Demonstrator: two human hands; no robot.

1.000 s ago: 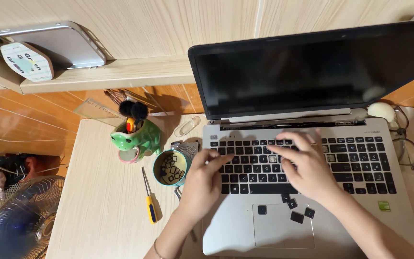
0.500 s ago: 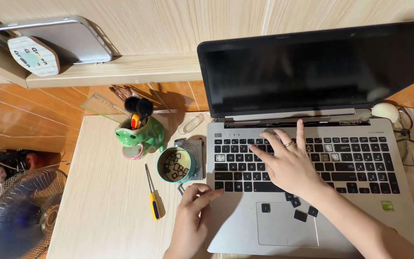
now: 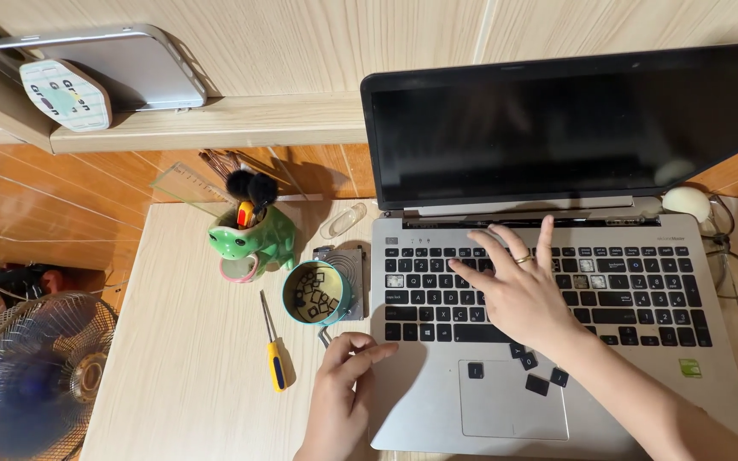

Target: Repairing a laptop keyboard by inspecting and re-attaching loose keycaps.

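The right hand (image 3: pixel 518 294) is laid on the laptop keyboard (image 3: pixel 548 290), fingers spread wide, holding nothing. The left hand (image 3: pixel 343 376) is rested at the laptop's 9 o'clock edge, fingers loosely curled, empty. Loose keycaps (image 3: pixel 530 369) are scattered at the right hand's 6 o'clock.

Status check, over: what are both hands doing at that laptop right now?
Right hand spread flat on laptop keyboard, holding nothing. Left hand open at laptop's front-left corner, empty. Loose black keycaps by touchpad; more in teal cup.
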